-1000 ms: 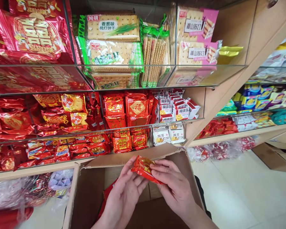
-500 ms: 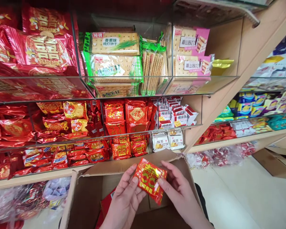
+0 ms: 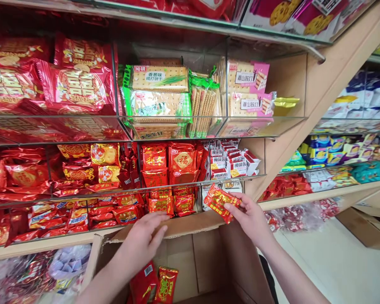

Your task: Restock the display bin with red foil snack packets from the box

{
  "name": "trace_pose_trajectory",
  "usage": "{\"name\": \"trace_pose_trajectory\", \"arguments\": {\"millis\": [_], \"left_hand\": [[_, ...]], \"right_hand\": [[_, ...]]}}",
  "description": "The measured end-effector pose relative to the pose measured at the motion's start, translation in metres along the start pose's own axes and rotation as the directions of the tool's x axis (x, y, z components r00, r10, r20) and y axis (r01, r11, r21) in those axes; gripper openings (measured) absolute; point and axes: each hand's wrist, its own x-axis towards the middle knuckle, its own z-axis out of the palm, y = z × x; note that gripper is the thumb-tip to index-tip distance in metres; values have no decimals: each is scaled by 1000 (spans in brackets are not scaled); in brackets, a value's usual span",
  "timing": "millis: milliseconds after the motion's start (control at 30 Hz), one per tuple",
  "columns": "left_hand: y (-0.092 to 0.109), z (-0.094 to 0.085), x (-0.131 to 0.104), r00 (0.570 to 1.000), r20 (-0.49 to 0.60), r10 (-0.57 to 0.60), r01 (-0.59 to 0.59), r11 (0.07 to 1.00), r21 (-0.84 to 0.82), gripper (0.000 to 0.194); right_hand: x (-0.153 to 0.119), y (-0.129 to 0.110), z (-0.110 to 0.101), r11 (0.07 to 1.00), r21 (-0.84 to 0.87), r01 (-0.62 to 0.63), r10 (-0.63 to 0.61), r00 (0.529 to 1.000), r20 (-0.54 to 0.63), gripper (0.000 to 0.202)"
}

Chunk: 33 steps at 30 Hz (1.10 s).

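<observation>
- grip: right hand (image 3: 248,215) clamped on a red packet (image 3: 221,202), thumb on the front, fingers behind its right side.
- packet material: glossy, crinkled film; flat, roughly square shape, crimped edge.
- packet look: bright red with gold-yellow print; face toward the viewer, tilted, its right side higher than a level lie would put it.
- packet position: held up at the carton's back right edge, overlapping white packets (image 3: 237,185) on the bottom shelf in view; contact with either cannot be told.
- right arm: reaches in from the lower right, wrist bent slightly inward.
- left hand (image 3: 142,236): thumb and fingers apart, back of hand up, fingertips pointing right, over the carton flap (image 3: 193,223); whether it touches the flap cannot be told.
- carton (image 3: 240,253): brown corrugated cardboard, worn flap edge; inside, a dark red package (image 3: 145,280) with barcode beside a red-and-gold packet (image 3: 167,285).
- beyond: clear, rigid shelf panel (image 3: 286,124), pale wood frame (image 3: 345,76), rectangular cracker packs (image 3: 160,105) in shiny wrap.
</observation>
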Motion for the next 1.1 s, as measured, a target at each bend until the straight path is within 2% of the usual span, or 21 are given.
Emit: {"name": "trace_pose_trajectory", "arguments": {"millis": [100, 200, 300, 400, 467, 600, 800, 1100], "left_hand": [[-26, 1, 12, 992, 68, -107, 99, 989, 114, 31], [-39, 10, 11, 963, 140, -229, 203, 963, 175, 34], [-37, 15, 4, 956, 174, -236, 193, 953, 236, 32], [-31, 15, -1, 957, 171, -234, 181, 943, 281, 34], [-30, 15, -1, 957, 167, -236, 181, 939, 291, 34], [-29, 14, 0, 956, 155, -249, 191, 929, 316, 33], [-29, 15, 0, 953, 147, -264, 203, 919, 337, 32], [-31, 16, 3, 956, 139, -259, 195, 912, 360, 33]], "right_hand": [[14, 5, 1, 998, 12, -66, 65, 995, 75, 37], [21, 14, 4, 996, -62, -66, 73, 989, 125, 32], [31, 25, 7, 965, -261, -12, 45, 991, 122, 28], [44, 30, 12, 843, -538, 15, 57, 991, 117, 22], [52, 30, 18, 773, -634, -6, 101, 988, 114, 19], [64, 26, 38, 727, -684, -54, 186, 975, 121, 19], [73, 24, 59, 628, -777, -32, 292, 936, 197, 17], [85, 33, 68, 367, -926, 84, 157, 976, 151, 21]]}}
